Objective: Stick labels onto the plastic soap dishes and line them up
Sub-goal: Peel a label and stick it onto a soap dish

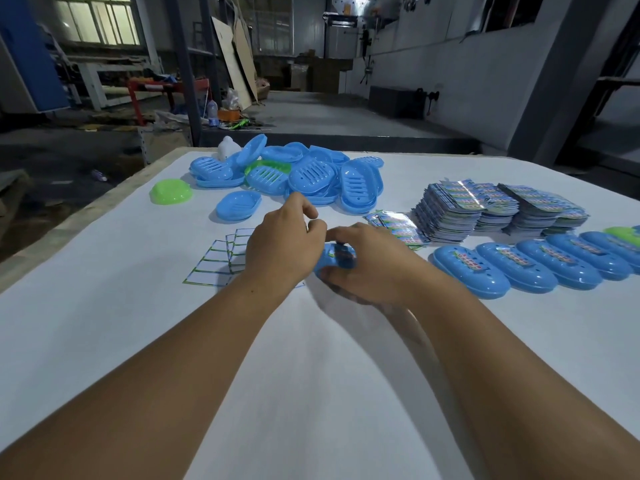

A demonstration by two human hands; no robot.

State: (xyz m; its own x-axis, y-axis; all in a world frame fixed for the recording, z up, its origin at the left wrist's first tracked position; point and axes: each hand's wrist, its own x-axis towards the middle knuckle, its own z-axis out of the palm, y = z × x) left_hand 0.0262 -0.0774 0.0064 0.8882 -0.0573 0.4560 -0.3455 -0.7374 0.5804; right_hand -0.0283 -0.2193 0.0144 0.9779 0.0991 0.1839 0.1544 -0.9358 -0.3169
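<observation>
A blue soap dish [334, 258] with a colourful label on top lies on the white table [311, 358] between my hands. My right hand [367, 265] grips it from the right side, thumb underneath. My left hand [285, 242] hovers over its left end with fingers curled; I cannot tell what it pinches. A row of labelled blue dishes [530, 268] runs along the right. Loose blue dishes [304, 174] are heaped at the back. Stacks of labels [485, 209] sit at the right back.
A lone blue dish [239, 205] and a green dish [170, 192] lie at the back left. Empty label backing sheets [218, 261] lie left of my hands. A few loose labels [398, 226] lie beside the stacks. The table's left edge is close.
</observation>
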